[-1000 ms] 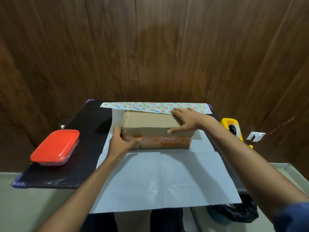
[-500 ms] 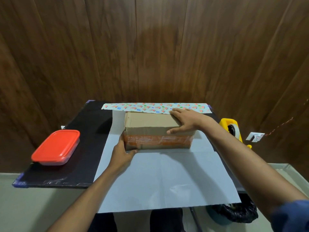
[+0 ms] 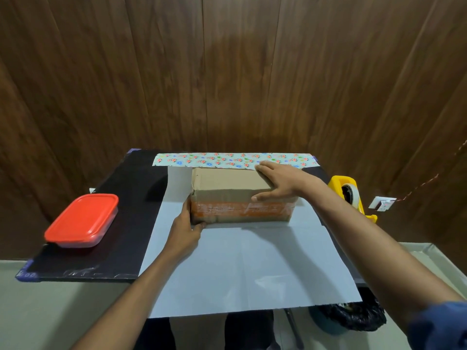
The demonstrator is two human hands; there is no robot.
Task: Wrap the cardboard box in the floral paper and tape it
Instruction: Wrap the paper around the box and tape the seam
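The cardboard box (image 3: 227, 184), with an orange taped band on its near side, lies on the wrapping paper (image 3: 242, 269), which is spread white side up across the black table. The paper's far edge is folded over and shows its floral print (image 3: 214, 159). My left hand (image 3: 185, 227) grips the box's lower left front corner, thumb along the left end. My right hand (image 3: 280, 181) rests flat on the right part of the box top, fingers straight, thumb over the front edge. A yellow tape dispenser (image 3: 347, 192) stands at the table's right edge.
A red-lidded plastic container (image 3: 82, 221) sits on the black table (image 3: 121, 223) to the left. A dark wood wall stands right behind the table. A black-bagged bin (image 3: 351, 318) is on the floor at the lower right, under the paper's overhanging near edge.
My left hand slid down from the box's upper left edge to its lower left front corner. The box turned slightly, showing more of its orange side. My right hand stayed on top.
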